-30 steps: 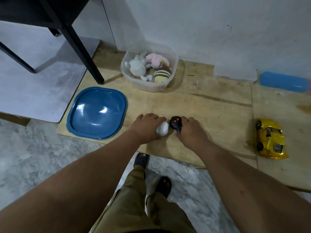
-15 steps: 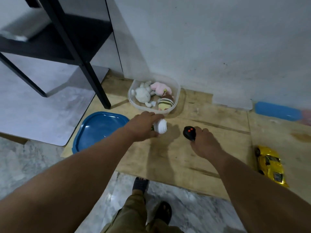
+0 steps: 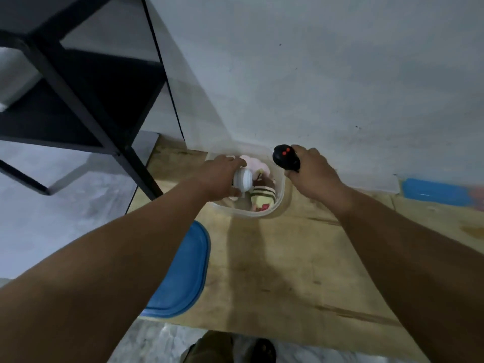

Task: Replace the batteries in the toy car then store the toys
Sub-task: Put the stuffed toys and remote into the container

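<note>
Toys for storage appear in the single head view. The clear plastic container (image 3: 279, 203) sits at about 12 o'clock from the person, on the wooden board (image 3: 288, 271), close to the white wall (image 3: 314, 74). Inside it lie a striped plush toy (image 3: 263, 196) and a pink plush toy (image 3: 255, 165); other contents are hidden by the left hand.

Left hand (image 3: 217, 179): fingers curled round a white round toy (image 3: 243, 179), held over the container opening, above the plush toys. Whether the toy touches them cannot be told.

Right hand (image 3: 310, 174): fingers curled round a black remote control (image 3: 284, 158) with two red buttons on its upper face. It is held at about 1 o'clock from the container, just beyond the container's right rim and in front of the wall.

The blue lid (image 3: 188, 271) lies on the board at about 7 o'clock from the container, partly covered by the left forearm. A black shelf frame (image 3: 78, 100) stands at 10 o'clock. A blue object (image 3: 432, 192) lies at 3 o'clock along the wall base; its shape is blurred. The toy car itself is out of view. The person's foot (image 3: 262, 351) shows at 6 o'clock on the marble floor (image 3: 52, 218).
</note>
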